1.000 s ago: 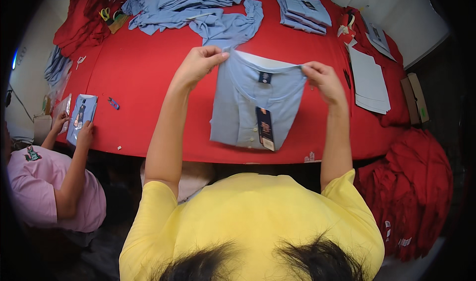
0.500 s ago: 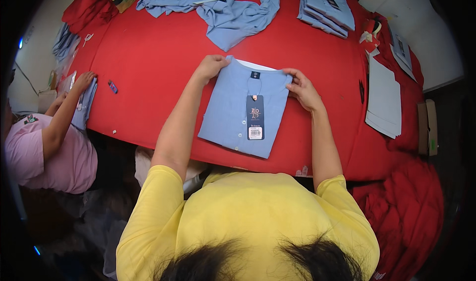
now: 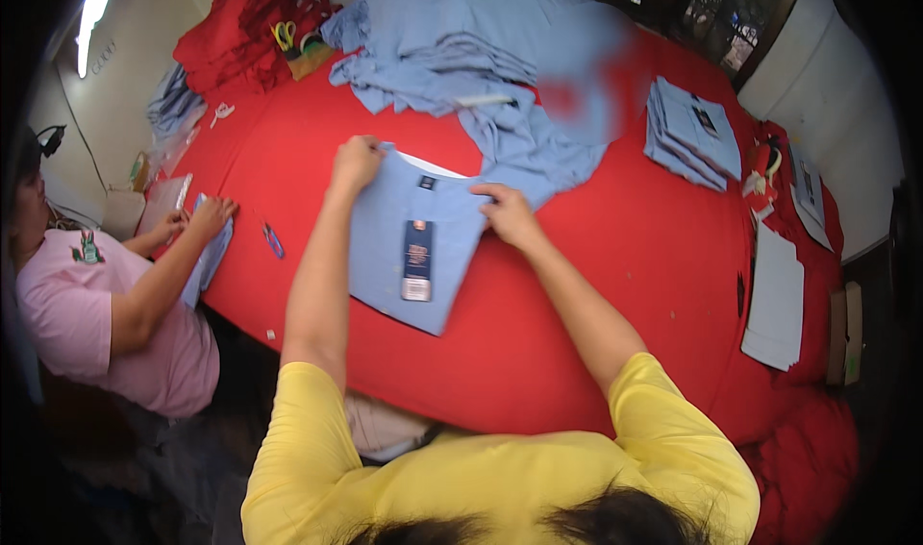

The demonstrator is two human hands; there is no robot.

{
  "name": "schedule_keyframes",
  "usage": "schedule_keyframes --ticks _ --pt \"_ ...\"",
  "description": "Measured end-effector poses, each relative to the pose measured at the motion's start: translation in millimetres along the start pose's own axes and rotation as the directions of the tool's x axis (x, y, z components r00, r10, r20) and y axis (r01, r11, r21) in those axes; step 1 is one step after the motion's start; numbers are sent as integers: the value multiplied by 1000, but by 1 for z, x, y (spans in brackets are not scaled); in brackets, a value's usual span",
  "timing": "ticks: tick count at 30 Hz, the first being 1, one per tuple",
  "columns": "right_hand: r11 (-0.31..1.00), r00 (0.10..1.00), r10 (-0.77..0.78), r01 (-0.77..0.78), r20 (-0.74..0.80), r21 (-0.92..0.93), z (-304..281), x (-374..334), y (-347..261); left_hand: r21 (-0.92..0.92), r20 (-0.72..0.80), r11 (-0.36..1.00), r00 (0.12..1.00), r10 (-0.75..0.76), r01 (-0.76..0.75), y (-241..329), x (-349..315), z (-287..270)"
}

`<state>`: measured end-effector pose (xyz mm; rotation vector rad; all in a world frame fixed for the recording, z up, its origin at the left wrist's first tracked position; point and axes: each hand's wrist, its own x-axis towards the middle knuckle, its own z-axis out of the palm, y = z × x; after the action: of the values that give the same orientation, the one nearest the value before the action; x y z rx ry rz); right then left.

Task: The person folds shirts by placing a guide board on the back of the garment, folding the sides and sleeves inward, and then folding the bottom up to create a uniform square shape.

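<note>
A folded light-blue shirt is held at its shoulders, front upward. Its dark hang tag lies down the front, and a white card edge shows behind the neckline. My left hand is closed on the left shoulder corner. My right hand pinches the right shoulder corner between thumb and fingers. Whether the shirt rests on the red-covered table or hangs just over it, I cannot tell.
A heap of blue shirts lies at the back. Folded shirts are stacked far right, near pale card sheets. At left a co-worker in pink handles a blue garment. A cutter and yellow-handled scissors lie on that side.
The shirt has shifted left across the table, both my hands still gripping its shoulders. My view has tilted up, showing more of the heap behind.
</note>
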<state>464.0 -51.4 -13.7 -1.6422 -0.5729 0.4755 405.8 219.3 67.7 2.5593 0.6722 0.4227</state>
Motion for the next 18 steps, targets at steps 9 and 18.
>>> schedule_keyframes --ticks 9,18 --pt "818 935 -355 298 -22 -492 89 154 -41 428 -317 866 940 -125 260 -127 164 -61" --pt "319 824 -562 140 -69 -937 -68 83 7 464 -172 886 981 85 4 -88 109 76"
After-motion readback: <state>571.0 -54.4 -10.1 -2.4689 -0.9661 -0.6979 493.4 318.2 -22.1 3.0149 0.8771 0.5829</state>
